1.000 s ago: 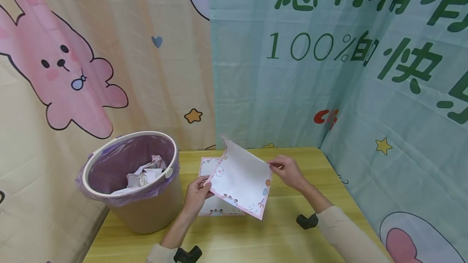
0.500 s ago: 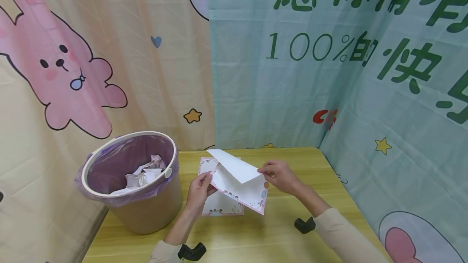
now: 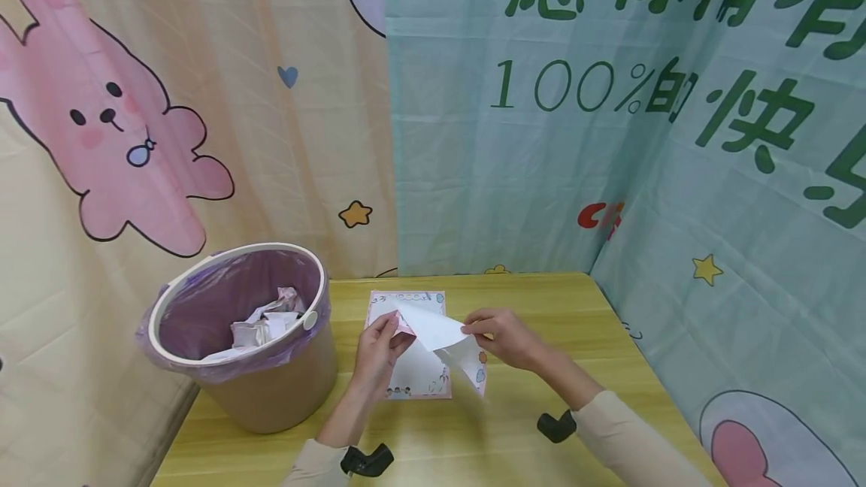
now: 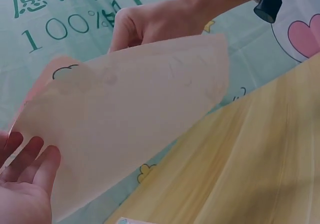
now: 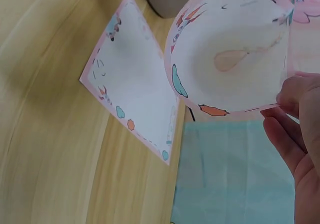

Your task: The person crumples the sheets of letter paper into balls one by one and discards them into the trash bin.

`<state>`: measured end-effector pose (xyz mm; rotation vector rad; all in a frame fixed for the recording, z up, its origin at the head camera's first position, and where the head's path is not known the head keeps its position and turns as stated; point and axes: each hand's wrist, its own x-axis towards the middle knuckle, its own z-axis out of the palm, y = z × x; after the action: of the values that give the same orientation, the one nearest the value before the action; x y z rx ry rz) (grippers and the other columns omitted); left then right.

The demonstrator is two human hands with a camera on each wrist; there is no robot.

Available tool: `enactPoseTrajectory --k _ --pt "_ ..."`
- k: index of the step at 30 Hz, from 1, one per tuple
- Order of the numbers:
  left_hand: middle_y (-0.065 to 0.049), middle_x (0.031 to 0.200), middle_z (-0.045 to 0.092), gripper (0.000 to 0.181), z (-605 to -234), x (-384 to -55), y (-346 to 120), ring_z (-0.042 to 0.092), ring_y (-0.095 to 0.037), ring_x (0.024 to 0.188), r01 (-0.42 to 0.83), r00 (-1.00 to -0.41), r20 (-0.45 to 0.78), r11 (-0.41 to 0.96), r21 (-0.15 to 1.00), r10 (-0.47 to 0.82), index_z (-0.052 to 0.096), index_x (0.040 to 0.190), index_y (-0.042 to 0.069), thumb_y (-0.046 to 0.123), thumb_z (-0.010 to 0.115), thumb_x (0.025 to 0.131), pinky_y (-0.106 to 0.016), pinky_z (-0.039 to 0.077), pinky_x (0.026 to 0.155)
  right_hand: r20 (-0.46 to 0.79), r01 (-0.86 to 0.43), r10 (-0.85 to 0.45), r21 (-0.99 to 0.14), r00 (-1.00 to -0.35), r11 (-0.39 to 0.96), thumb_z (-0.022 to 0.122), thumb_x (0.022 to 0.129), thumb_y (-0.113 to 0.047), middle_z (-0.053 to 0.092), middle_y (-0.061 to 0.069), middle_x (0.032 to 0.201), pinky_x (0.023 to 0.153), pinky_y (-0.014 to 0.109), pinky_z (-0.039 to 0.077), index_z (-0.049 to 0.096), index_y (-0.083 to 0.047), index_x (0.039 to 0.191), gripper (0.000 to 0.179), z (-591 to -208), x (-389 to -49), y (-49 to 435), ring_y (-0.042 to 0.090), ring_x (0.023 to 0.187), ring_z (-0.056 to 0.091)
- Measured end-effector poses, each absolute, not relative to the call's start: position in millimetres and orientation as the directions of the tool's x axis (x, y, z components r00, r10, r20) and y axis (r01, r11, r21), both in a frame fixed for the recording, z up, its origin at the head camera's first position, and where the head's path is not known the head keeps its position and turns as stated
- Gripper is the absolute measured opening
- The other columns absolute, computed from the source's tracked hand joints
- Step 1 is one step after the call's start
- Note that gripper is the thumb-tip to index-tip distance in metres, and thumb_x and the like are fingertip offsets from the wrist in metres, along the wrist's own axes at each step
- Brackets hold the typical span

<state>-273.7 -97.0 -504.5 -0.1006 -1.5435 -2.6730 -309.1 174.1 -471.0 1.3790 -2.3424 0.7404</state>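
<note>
Above the table, a sheet of paper (image 3: 433, 328) with a pink patterned border is held between both hands, bent over so part of its plain white back shows. My left hand (image 3: 380, 355) pinches it at the left edge. On the other side, my right hand (image 3: 504, 337) pinches it between thumb and fingers. The right wrist view shows the held paper (image 5: 230, 78) curled, its printed border facing that camera. Beneath it, a second bordered sheet (image 3: 419, 378) lies flat on the table, partly covered by the held one in the head view.
A bin (image 3: 277, 393) lined with a purple bag (image 3: 196, 322) stands on the table left of my left hand. Crumpled paper (image 3: 267, 328) lies inside it. Printed curtains (image 3: 473, 194) hang behind the wooden table (image 3: 561, 307) and along its right side.
The held sheet has gone from nearly flat to bent over, its far part coming down toward me. My right hand has moved left and slightly nearer; the left hand has shifted a little right.
</note>
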Motion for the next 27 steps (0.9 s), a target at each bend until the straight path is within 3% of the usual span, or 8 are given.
enactPoseTrajectory --k 3,9,13,17,20,24,27 --pt "-0.012 0.116 0.065 0.029 -505.7 -274.4 -92.7 0.069 -0.023 0.100 0.059 -0.998 0.064 -0.544 0.837 -0.011 0.055 0.132 -0.010 0.008 0.045 0.112 -0.039 0.055 0.097 0.501 -0.886 -0.731 -0.270 -0.464 0.378 0.080 0.085 0.008 0.074 0.013 0.108 0.078 0.023 0.059 0.080 0.001 0.109 0.024 -471.7 -304.5 169.7 0.026 0.095 0.074" --pt "-0.012 0.142 0.057 0.021 -512.6 -273.8 -87.4 0.056 -0.036 0.129 0.047 -0.992 0.114 -0.658 0.752 0.061 0.063 0.115 0.007 0.013 0.044 0.113 -0.056 0.039 0.112 0.544 -0.932 -0.757 -0.229 -0.363 0.282 0.080 0.084 0.011 0.074 0.014 0.107 0.075 0.019 0.058 0.080 0.001 0.107 0.025 -476.1 -300.6 160.7 0.024 0.093 0.074" --pt "-0.015 0.156 0.043 0.023 -517.9 -273.9 -82.5 0.050 -0.036 0.136 0.049 -0.984 0.150 -0.653 0.755 0.099 0.057 0.128 0.005 0.001 0.043 0.110 -0.054 0.040 0.112 0.558 -0.938 -0.755 -0.236 -0.345 0.254 0.079 0.084 0.011 0.074 0.018 0.112 0.081 0.025 0.059 0.079 0.002 0.107 0.025 -480.0 -298.6 154.6 0.029 0.099 0.074" --pt "-0.018 0.165 0.025 0.054 -522.0 -276.2 -77.9 0.041 -0.035 0.143 0.081 -0.968 0.211 -0.628 0.774 0.136 0.036 0.153 0.002 -0.011 0.048 0.102 -0.045 0.043 0.111 0.542 -0.922 -0.746 -0.262 -0.386 0.286 0.078 0.086 0.010 0.072 0.020 0.118 0.082 0.030 0.059 0.079 0.002 0.110 0.025 -478.1 -293.8 150.8 0.033 0.105 0.072" --pt "-0.017 0.168 0.014 0.071 -524.3 -277.3 -75.2 0.029 -0.038 0.149 0.108 -0.950 0.261 -0.602 0.791 0.172 0.020 0.161 0.000 -0.013 0.053 0.099 -0.039 0.041 0.113 0.536 -0.913 -0.740 -0.261 -0.407 0.313 0.077 0.088 0.008 0.071 0.018 0.123 0.083 0.032 0.060 0.079 0.000 0.112 0.025 -473.6 -290.4 148.4 0.033 0.109 0.070" --pt "-0.018 0.167 0.013 0.077 -526.4 -276.3 -72.3 0.024 -0.043 0.150 0.110 -0.937 0.283 -0.592 0.798 0.207 0.015 0.162 -0.001 -0.015 0.054 0.098 -0.037 0.039 0.114 0.554 -0.915 -0.729 -0.270 -0.403 0.301 0.073 0.091 0.007 0.070 0.014 0.127 0.088 0.036 0.059 0.077 -0.002 0.113 0.024 -468.5 -287.6 144.2 0.031 0.114 0.068" --pt "-0.020 0.164 0.018 0.077 -526.9 -274.3 -70.0 0.027 -0.042 0.149 0.094 -0.934 0.278 -0.594 0.799 0.226 0.016 0.163 0.002 -0.014 0.054 0.098 -0.039 0.038 0.115 0.542 -0.884 -0.707 -0.375 -0.454 0.281 0.068 0.096 0.006 0.070 0.013 0.128 0.093 0.039 0.057 0.074 -0.003 0.114 0.021 -466.9 -285.5 142.1 0.029 0.117 0.067"
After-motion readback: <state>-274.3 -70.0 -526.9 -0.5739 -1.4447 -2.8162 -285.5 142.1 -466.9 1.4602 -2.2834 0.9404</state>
